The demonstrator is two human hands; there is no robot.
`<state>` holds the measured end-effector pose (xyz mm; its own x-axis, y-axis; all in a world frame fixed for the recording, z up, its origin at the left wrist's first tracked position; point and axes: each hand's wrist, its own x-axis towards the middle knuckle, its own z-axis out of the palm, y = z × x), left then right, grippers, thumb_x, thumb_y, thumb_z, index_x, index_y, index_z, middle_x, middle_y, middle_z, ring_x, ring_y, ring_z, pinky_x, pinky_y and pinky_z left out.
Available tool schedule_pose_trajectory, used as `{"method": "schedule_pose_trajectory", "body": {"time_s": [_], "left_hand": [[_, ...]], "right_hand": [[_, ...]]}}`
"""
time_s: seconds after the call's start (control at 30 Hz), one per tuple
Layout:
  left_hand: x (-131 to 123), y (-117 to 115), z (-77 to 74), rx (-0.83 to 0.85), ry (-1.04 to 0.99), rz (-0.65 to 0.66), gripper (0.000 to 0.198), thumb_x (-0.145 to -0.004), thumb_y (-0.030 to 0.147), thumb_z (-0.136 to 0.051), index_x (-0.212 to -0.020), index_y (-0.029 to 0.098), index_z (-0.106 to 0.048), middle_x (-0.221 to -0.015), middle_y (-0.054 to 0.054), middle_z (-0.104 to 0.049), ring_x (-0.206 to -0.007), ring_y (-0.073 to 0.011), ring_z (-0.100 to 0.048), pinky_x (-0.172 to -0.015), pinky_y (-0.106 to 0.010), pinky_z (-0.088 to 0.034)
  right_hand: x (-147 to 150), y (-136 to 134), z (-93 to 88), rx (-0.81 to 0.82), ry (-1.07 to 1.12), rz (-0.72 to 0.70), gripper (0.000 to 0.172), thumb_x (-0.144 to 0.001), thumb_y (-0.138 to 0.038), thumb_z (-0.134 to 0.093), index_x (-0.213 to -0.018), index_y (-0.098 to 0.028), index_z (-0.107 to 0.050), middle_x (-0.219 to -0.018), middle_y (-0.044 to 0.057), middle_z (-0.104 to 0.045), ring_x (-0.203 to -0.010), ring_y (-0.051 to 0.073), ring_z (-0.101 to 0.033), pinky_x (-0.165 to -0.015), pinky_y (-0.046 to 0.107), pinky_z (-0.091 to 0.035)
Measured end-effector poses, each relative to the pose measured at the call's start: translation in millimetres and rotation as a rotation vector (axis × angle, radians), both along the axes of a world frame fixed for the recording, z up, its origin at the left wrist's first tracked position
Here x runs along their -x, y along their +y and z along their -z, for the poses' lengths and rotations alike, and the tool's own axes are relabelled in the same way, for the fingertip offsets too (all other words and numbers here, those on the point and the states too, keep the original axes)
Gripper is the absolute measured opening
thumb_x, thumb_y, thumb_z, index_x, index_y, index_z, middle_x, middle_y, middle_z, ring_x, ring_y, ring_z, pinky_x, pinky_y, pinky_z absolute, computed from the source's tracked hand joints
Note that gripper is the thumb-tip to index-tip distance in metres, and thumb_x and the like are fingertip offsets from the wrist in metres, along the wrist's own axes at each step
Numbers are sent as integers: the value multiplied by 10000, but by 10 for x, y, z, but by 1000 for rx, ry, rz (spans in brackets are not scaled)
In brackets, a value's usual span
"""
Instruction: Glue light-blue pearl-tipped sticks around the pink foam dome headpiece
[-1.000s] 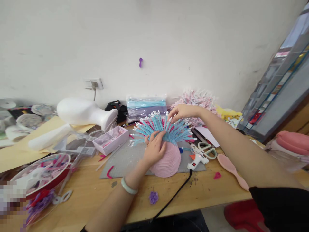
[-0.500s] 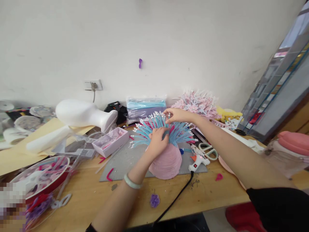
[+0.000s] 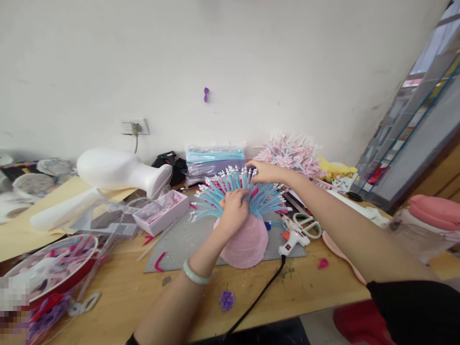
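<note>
A fan of light-blue pipe-cleaner stems point(image 3: 212, 197) with white bead tips spreads out behind a pink ribbed dome point(image 3: 245, 244). My left hand point(image 3: 235, 208), a pale bangle on its wrist, reaches over the dome, its bent fingers closed at the base of the stems. Its fingertips are partly hidden among them. At the top of the fan my right hand point(image 3: 265, 171) pinches beaded stem tips between thumb and forefinger. Some bright pink pieces show between the blue stems.
A glue gun point(image 3: 293, 243) with a black cord and green-handled scissors point(image 3: 308, 225) lie at right on the grey mat point(image 3: 172, 249). At left are a white box point(image 3: 161, 212), a white foam head point(image 3: 111, 168) and a red-sided bowl point(image 3: 77, 273). Pink frilly stems point(image 3: 291, 154) stand behind.
The view has shifted slightly, so most things sit a little further left. My right hand's fingers have moved slightly at the stem tips; my left hand stays among the stems.
</note>
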<state>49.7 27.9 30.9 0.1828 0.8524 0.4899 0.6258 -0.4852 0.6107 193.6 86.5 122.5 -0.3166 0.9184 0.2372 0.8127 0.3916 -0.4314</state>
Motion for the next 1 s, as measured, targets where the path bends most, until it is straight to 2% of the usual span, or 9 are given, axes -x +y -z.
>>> {"method": "schedule_pose_trajectory", "body": {"time_s": [0.17,0.23,0.4,0.53,0.6,0.67,0.77,0.9,1.0], "left_hand": [[11,-7,9,6,33,-25,410,-762,43,-364,-1036,208,-619,-1106,-50,-614,-1018,-233,-515,-831,-393,-395],[17,-13,28,-24,29,-7,386,-770,63,-379,-1051,198,-606,-1108,-54,-609,-1033,-233,-502,-858,-395,-380],[30,-47,84,-87,65,28,287,-797,143,-424,-1015,194,-604,-1158,-72,-572,-1077,-245,-467,-875,-405,-355],[51,-79,104,-136,80,23,268,-803,145,-417,-1000,207,-589,-1215,-67,-528,-1114,-233,-451,-868,-402,-338],[62,-93,103,-151,84,14,266,-806,143,-413,-1001,211,-580,-1228,-66,-516,-1121,-229,-449,-867,-398,-329],[69,-106,100,-161,90,12,263,-807,141,-412,-999,212,-576,-1225,-66,-517,-1122,-224,-446,-868,-389,-323],[69,-126,102,-176,113,17,254,-814,148,-411,-994,221,-576,-1208,-57,-533,-1120,-219,-436,-873,-384,-308],[57,-140,116,-212,155,38,249,-827,149,-399,-980,227,-578,-1161,-37,-566,-1082,-206,-444,-856,-373,-303],[48,-138,130,-224,184,56,258,-826,142,-397,-1006,218,-566,-1137,-34,-584,-1062,-204,-443,-853,-368,-302]], "right_hand": [[-41,27,0,86,37,45,603,-546,-41,-631,-1133,-151,-546,-764,16,-685,-640,161,-599,-561,226,-422],[-45,40,12,83,75,61,574,-587,-30,-594,-1150,-125,-533,-735,19,-679,-625,154,-596,-537,220,-418],[-60,53,1,5,161,59,407,-703,-73,-521,-1104,-117,-573,-888,65,-683,-665,144,-610,-601,234,-451],[-110,50,-49,-81,90,72,282,-781,-179,-504,-1032,-119,-618,-1012,95,-661,-868,169,-603,-759,255,-437],[-143,47,-72,-104,40,64,265,-809,-219,-478,-999,-117,-632,-1021,97,-657,-913,170,-588,-784,247,-415],[-173,38,-90,-116,-9,61,283,-841,-275,-432,-921,-118,-653,-951,84,-670,-875,167,-590,-761,239,-402],[-196,20,-103,-71,-76,91,421,-875,-393,-350,-791,-115,-655,-817,77,-672,-771,175,-592,-695,246,-392],[-172,20,-94,74,-117,105,550,-875,-515,-301,-716,-113,-641,-808,112,-674,-761,190,-596,-701,251,-392],[-129,42,-87,142,-129,54,558,-861,-549,-313,-682,-122,-624,-777,94,-669,-736,178,-589,-685,240,-389]]}}
